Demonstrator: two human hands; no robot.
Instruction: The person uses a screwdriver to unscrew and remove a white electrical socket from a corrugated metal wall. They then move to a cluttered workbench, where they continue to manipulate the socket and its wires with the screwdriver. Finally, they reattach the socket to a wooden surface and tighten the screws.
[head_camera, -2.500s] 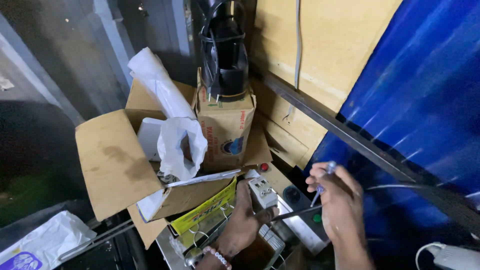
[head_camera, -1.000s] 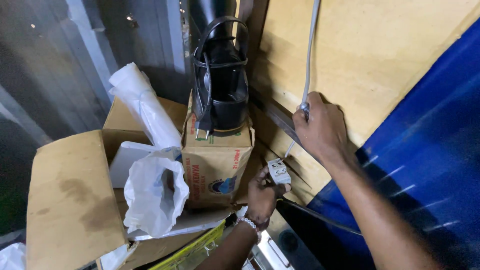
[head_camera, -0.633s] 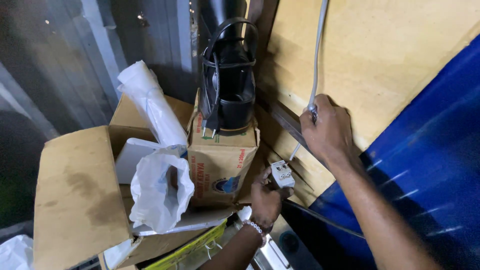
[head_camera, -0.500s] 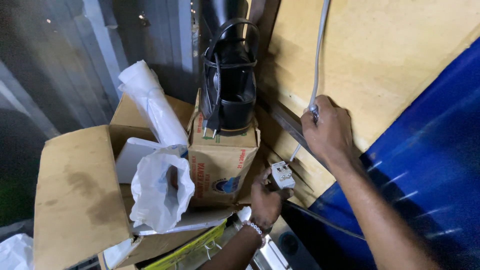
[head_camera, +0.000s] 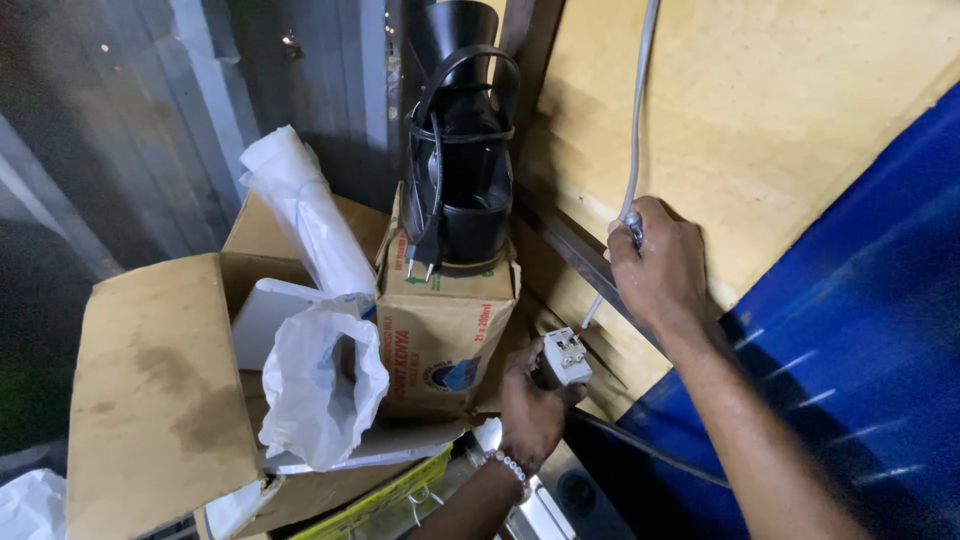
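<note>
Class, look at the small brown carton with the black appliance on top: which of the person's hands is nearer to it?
Left. The left hand, holding a white socket block, sits right beside the carton. The right hand is farther off, gripping the grey cable against the plywood wall.

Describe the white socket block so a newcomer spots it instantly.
Start at the tan plywood wall. Follow the grey cable down past the right hand to the left hand. The white socket block sits there, the only small white boxy plastic piece.

Since the earliest picture the right hand (head_camera: 655, 265) has risen from the low metal boxes to grip the grey cable (head_camera: 632, 150) against the plywood wall, while the left hand (head_camera: 530, 405) has lifted the small white socket block (head_camera: 566, 354).
</note>
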